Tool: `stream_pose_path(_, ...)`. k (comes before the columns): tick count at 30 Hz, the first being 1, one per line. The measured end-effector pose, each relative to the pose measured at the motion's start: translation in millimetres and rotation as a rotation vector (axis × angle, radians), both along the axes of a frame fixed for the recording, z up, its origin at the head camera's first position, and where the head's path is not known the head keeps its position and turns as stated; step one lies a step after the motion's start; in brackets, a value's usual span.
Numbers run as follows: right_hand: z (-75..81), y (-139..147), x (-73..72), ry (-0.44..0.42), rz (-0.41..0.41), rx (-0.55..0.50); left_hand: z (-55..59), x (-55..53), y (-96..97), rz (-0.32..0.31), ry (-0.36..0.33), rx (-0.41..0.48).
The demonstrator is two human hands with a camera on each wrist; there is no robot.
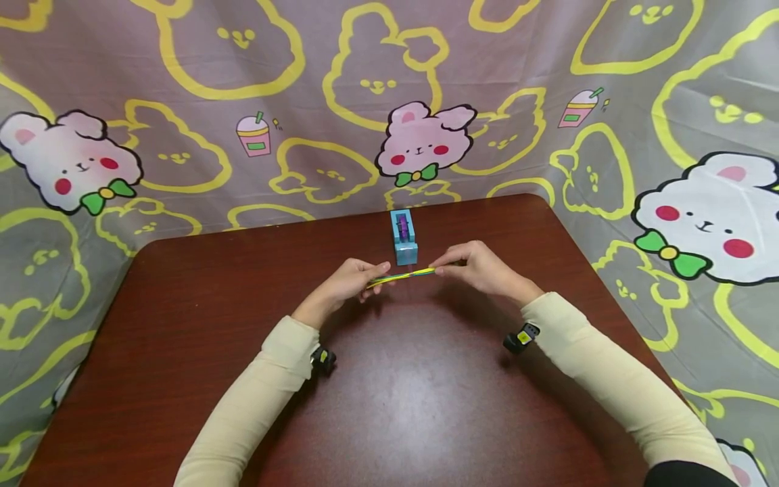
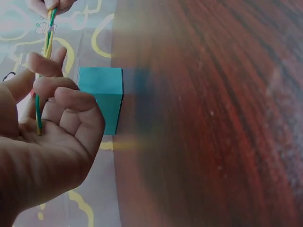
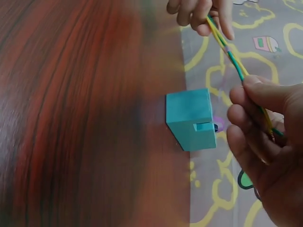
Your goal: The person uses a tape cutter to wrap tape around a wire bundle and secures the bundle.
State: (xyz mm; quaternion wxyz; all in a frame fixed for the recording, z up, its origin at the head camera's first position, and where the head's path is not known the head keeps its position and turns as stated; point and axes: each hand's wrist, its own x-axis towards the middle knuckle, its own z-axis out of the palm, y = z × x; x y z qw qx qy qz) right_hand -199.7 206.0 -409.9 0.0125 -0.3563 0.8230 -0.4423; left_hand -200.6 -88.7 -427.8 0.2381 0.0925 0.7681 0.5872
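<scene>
A thin bundle of yellow and green strands (image 1: 402,276) stretches between my two hands above the table. My left hand (image 1: 348,281) pinches its left end between thumb and fingers, and the other fingers curl loosely. The other end is pinched by my right hand (image 1: 477,266). In the right wrist view the strands (image 3: 236,66) cross each other, with a small pale pinkish patch near the middle. Just beyond the bundle stands a light-blue tape dispenser (image 1: 404,253) with a purple core; neither hand touches it. Whether the strands are wires or sticks I cannot tell.
The dark reddish-brown wooden table (image 1: 243,338) extends all round the hands. A patterned cloth curtain (image 1: 499,61) hangs close behind the table and along both sides.
</scene>
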Motion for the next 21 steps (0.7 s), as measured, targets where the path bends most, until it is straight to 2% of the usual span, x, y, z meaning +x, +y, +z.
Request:
stream_pose_path(3,-1.1,0,1.5,0.148,0.038,0.028,-2.0,-1.9,-1.8,-0.01,-0.089,0.024)
stream_pose_path(6,-2.9,0,2.9,0.253,0.062,0.068,-2.9,-3.7,-3.5,-0.016,-0.145,0.044)
stream_pose_path(12,-6.9,1,8.2,0.409,0.032,0.171,-4.2,-4.5,-6.2,-0.021,-0.159,0.076)
stream_pose_path(17,-8.0,1,10.8,0.461,0.019,0.2,-4.5,-3.3,-5.3,0.017,-0.149,0.102)
stream_pose_path(21,-9.4,0,8.6,0.412,0.018,0.15,-3.6,-1.9,-3.7,0.066,-0.127,0.098)
